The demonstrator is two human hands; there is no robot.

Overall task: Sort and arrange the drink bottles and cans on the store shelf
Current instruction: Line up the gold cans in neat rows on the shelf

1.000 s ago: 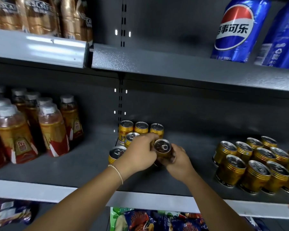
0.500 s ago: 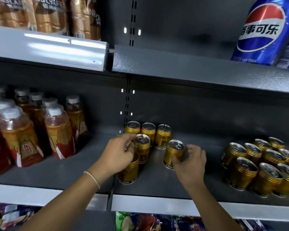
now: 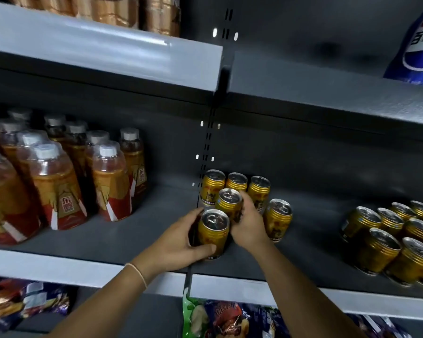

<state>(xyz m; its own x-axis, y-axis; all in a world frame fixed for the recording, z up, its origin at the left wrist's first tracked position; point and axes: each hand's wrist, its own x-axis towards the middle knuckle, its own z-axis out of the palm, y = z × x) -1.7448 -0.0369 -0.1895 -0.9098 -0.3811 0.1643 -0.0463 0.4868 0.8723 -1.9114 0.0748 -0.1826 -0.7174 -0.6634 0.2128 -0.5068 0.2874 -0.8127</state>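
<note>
Your left hand (image 3: 178,240) grips the front gold can (image 3: 213,234) | your right hand (image 3: 249,226) curls round the second gold can (image 3: 229,203) | lids sealed

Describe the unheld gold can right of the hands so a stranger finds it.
On the middle shelf, right of the slotted upright, stands a cluster of gold cans. The wanted can is at its right edge, beside the right hand. Neither hand holds it, and it stands forward of the back three.

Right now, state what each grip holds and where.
Left grip wraps the front gold can around its lower side; right grip holds the second gold can behind it by its side.
</note>
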